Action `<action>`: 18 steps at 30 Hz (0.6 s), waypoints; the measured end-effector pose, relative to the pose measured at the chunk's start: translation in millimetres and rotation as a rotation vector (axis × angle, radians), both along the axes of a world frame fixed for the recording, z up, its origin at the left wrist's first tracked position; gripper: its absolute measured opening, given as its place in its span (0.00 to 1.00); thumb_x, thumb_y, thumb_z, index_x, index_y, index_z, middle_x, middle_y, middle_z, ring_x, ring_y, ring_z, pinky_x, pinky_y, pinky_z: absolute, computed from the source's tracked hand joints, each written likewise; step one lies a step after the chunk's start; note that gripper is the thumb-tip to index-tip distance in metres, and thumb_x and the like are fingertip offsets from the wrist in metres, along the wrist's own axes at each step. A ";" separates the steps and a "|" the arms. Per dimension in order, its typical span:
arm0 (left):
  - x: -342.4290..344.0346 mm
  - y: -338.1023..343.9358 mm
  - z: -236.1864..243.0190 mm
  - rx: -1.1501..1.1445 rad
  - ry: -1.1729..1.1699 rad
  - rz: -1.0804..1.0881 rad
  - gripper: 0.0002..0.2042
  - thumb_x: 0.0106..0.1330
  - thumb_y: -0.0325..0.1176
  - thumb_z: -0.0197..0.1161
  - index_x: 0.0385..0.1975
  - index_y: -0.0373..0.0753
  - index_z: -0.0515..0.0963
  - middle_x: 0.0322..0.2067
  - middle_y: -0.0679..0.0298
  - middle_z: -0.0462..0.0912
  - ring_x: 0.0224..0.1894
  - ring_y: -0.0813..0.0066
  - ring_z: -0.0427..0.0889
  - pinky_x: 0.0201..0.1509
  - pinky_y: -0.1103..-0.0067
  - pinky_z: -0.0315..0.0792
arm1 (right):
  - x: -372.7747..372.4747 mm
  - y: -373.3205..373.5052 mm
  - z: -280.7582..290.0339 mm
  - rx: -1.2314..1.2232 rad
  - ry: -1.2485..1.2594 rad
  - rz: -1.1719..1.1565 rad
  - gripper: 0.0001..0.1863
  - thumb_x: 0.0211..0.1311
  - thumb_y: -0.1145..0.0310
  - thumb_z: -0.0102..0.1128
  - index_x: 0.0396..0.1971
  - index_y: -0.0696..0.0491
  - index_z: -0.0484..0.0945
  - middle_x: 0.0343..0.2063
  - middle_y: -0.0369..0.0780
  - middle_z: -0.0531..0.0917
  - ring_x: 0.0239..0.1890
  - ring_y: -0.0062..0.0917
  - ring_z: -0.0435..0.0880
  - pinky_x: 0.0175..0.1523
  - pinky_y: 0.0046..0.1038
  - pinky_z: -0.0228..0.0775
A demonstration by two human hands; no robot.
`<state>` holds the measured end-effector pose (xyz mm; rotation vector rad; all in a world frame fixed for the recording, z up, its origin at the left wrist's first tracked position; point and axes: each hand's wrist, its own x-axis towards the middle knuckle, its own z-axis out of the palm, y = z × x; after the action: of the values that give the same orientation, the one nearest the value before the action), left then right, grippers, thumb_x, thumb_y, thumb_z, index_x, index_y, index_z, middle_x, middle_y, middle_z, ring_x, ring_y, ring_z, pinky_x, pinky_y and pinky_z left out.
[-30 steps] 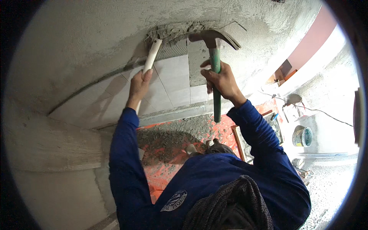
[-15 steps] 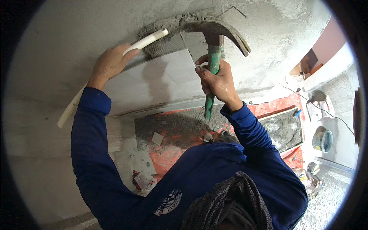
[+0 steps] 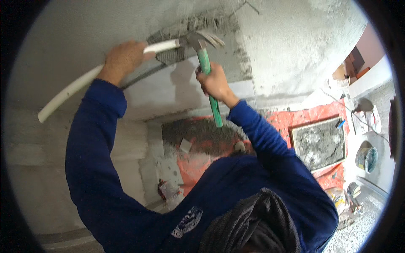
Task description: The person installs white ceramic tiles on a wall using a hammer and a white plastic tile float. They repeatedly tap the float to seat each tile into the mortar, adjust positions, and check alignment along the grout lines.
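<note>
My left hand [image 3: 124, 61] is wrapped round a long, slightly curved white plastic pipe [image 3: 69, 92] held up along the wall. In my right hand [image 3: 216, 83], a claw hammer [image 3: 204, 60] with a green handle is gripped partway down. Its dark head meets the right end of the pipe; whether they press together cannot be told. Behind them is a rough grey mortar patch [image 3: 230, 50] with combed ridges near the pipe. Below the patch, smooth pale wall tile [image 3: 152, 95] carries a shadow.
On the floor lies a red sheet [image 3: 278, 119] strewn with grey mortar, with a loose square tile [image 3: 185, 146] on it. A mortar tray [image 3: 329, 165] and a bucket [image 3: 361, 158] stand at the right. A thin cable [image 3: 337, 99] hangs there. Bent wire [image 3: 253, 7] sticks out of the wall above.
The hammer head has come left and down to the pipe's right end; before, it was apart from it. The pipe now lies at a flatter angle. The whole view has shifted slightly.
</note>
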<state>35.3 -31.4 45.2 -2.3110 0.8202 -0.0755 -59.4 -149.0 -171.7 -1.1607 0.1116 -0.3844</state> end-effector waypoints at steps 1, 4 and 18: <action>-0.4 -0.5 -0.5 -0.027 -0.035 -0.044 0.20 0.70 0.51 0.52 0.44 0.40 0.79 0.30 0.54 0.83 0.30 0.63 0.84 0.36 0.66 0.77 | 1.5 -0.3 -0.8 -0.025 -0.023 -0.065 0.03 0.56 0.78 0.54 0.31 0.59 0.73 0.13 0.36 0.72 0.10 0.18 0.69 0.14 0.24 0.60; 0.2 2.8 -2.7 -0.023 -0.016 -0.036 0.20 0.70 0.51 0.51 0.45 0.40 0.79 0.31 0.56 0.83 0.31 0.63 0.83 0.38 0.66 0.77 | -1.2 -1.1 2.1 0.129 -0.096 -0.155 0.03 0.56 0.78 0.55 0.30 0.59 0.73 0.13 0.36 0.72 0.10 0.19 0.70 0.14 0.25 0.61; 1.0 -1.1 -4.9 0.043 -0.030 0.081 0.20 0.69 0.52 0.53 0.45 0.42 0.79 0.33 0.55 0.84 0.36 0.60 0.84 0.41 0.64 0.76 | 13.8 -4.1 -1.6 0.082 0.161 0.122 0.05 0.53 0.78 0.55 0.30 0.60 0.74 0.14 0.37 0.74 0.11 0.19 0.71 0.16 0.24 0.62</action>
<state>36.3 -32.5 40.3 -2.2940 0.7055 -0.0564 -45.6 -153.1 -173.4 -1.1105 0.1936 -0.1766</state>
